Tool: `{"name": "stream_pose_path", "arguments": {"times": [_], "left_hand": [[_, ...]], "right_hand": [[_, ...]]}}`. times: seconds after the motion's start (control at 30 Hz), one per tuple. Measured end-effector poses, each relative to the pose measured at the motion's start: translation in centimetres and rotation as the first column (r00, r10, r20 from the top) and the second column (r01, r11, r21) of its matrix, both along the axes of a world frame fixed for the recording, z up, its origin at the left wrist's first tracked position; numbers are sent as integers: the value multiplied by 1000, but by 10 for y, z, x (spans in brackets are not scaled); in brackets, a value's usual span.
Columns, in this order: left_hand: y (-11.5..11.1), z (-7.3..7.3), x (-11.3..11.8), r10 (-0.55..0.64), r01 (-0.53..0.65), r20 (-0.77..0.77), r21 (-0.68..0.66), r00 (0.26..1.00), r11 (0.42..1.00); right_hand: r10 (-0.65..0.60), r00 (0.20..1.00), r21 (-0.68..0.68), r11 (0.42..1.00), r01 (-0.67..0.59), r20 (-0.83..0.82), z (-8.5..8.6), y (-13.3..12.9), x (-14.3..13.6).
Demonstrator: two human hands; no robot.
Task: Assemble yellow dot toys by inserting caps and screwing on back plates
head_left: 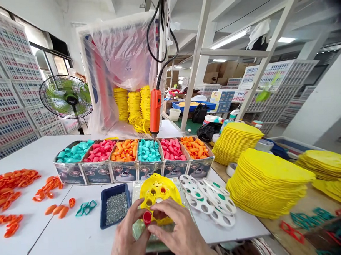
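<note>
A small pink-red cup-shaped plastic piece [147, 217] is pinched between the fingertips of my left hand [128, 232] and my right hand [178, 228]. Its open end faces up toward me. Both hands are closed around it, over the near edge of a yellow round plastic shell [174, 194] with several holes. An orange piece [163, 190] sits in one hole and my fingers cover part of the shell. Beneath the shell lies a flat board or box with print on it, mostly covered.
Bins of teal, pink and orange pieces [125, 150] line the back. An orange electric screwdriver [155, 111] hangs above them. Left stands a blue tray of screws [116, 207]; right are white perforated discs [205, 206] and stacked yellow plates [266, 187]. Orange parts [6, 187] lie far left.
</note>
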State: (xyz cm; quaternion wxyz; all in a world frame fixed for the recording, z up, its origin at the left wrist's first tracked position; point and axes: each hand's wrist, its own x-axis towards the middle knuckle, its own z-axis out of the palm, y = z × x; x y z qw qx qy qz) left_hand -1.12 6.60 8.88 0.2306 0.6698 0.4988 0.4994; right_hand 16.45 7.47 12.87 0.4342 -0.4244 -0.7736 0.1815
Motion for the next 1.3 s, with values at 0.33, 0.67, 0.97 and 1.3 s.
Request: {"name": "stream_pose_path", "arguments": {"times": [0.33,0.67,0.97,1.3], "left_hand": [[-11,-16,1,-21,37,-160,94,987,995],[-19,-18,-14,75,-37,-209,178,975,983],[-18,-23,-18,63,6,-262,254,963,967],[-8,-15,-29,114,-37,-285,264,952,964]], "right_hand": [[34,999,-85,996,-33,21,-9,-1,8],[-226,959,6,974,229,171,-14,61,9],[-253,918,-4,964,267,307,-13,70,2],[-280,946,32,960,279,161,-16,68,37]]}}
